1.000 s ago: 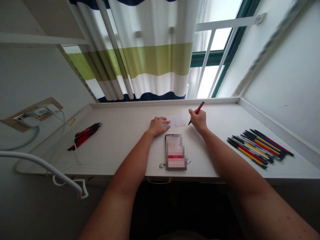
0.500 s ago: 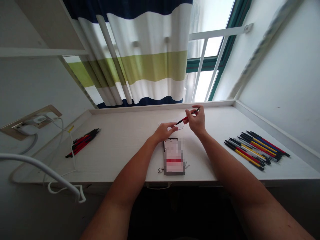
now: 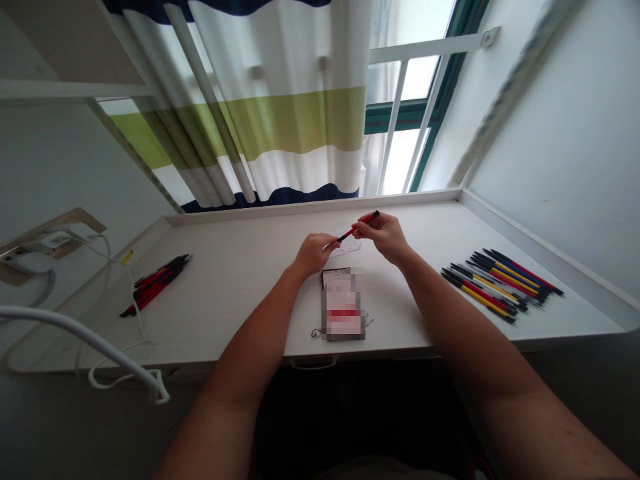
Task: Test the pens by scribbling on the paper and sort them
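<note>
My right hand [image 3: 383,237] pinches a slim red-and-black pen [image 3: 358,226] between thumb and fingers, its dark tip pointing left and down. My left hand [image 3: 315,255] rests on the white desk [image 3: 240,313], fingertips close to that tip and at the edge of a small speckled white paper slip [image 3: 347,248]. Nearer me lies a dark-edged flat packet [image 3: 343,307] with a red band, its print blurred out. Both hands are above it and apart from it.
A bundle of red and black pens [image 3: 155,283] lies at the desk's left. A larger spread of red, yellow, blue and black pens [image 3: 500,283] lies at the right. A raised rim runs along the back and right edges. A white cable [image 3: 75,319] hangs at left.
The red pen has swung from steeply tilted to nearly level, its tip toward my left hand. My left hand has come off the paper slip. The whole view has shifted slightly.
</note>
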`<state>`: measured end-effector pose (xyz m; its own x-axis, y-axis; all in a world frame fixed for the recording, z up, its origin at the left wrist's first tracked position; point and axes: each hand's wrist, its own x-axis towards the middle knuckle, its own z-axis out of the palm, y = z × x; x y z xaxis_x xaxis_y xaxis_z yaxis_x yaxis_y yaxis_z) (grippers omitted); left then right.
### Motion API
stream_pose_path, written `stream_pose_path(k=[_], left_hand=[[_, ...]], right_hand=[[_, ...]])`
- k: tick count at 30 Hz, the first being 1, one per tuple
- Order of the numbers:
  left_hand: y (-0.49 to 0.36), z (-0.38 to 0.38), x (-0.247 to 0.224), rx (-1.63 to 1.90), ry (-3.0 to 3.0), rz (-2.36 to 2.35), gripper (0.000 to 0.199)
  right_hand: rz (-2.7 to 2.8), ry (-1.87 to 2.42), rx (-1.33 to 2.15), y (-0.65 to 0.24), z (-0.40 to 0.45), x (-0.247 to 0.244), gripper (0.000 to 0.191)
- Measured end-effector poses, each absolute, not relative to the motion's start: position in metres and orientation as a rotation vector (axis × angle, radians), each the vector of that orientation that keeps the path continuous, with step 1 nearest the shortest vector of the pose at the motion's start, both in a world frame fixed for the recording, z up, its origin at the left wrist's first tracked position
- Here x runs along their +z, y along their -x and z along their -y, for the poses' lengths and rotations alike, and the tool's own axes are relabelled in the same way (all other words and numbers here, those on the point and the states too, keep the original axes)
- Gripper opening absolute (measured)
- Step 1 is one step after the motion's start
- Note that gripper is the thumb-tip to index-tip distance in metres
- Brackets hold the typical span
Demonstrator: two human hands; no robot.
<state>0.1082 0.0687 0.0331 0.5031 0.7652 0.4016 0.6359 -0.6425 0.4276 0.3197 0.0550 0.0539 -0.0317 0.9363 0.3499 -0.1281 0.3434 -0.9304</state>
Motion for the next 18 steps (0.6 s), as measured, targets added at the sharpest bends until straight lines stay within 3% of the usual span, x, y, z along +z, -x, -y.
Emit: stream_pose_path(k=[4,7,11,12,15,18], left_hand=[[-0.120,-0.059,0.041,0.834,-2.689,-1.268,0.032],[-0.149,-0.047,0.052,0.623,-2.874,-1.035,0.031],[-0.218,-0.030,0.059,0.339,-3.074,-0.537,0.025],[-0.238,-0.026,0.059,0.293,-3.106,-0.451,0.022],[-0.289,-0.015,0.055,0.204,-3.165,-0.313,0.017],[-0.320,-0.008,0.052,0.194,-3.191,-0.300,0.015]], right_hand=[[1.147,0.935,0.938,-0.325,-0.026,0.056,0.047],[1.243,1.070,0.827,-0.361,0.023,0.045,0.038],[1.466,1.359,0.269,-0.433,0.105,0.018,0.011],[1.520,1.405,0.183,-0.447,0.123,0.012,0.010],[1.664,1.513,0.118,-0.476,0.161,0.000,0.029],[1.764,1.612,-0.001,-0.490,0.172,-0.005,0.020]])
